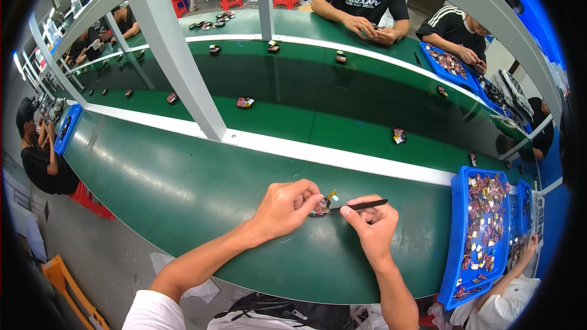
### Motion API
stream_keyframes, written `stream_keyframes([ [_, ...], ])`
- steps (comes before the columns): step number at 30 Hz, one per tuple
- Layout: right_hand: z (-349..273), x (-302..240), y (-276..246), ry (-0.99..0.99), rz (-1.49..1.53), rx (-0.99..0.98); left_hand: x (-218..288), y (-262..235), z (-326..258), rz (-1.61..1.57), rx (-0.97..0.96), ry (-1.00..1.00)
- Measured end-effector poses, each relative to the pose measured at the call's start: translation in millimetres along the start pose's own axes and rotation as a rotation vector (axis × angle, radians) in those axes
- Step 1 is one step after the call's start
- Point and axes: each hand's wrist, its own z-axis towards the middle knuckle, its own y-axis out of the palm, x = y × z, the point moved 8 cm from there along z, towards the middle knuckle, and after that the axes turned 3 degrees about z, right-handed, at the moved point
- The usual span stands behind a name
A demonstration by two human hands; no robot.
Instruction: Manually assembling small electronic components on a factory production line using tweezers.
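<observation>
Fingers [304, 198] pinch small reddish part [320, 208], yellow-tabbed.

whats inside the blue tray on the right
The blue tray holds a loose heap of small parts, mostly dark red with some silver and yellow bits. The heap covers most of the tray floor, so whatever lies beneath cannot be seen.
</observation>
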Motion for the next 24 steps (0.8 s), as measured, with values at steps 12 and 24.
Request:
stream_keyframes([
  [12, 1, 8, -1, 0.216, 0.209, 0.013, -2, 6, 0, -0.042, -0.033, -0.019],
  [24, -1, 17, -8, 0.357, 0.205, -0.032, -2, 10, 1, -0.049, -0.060, -0.057],
])
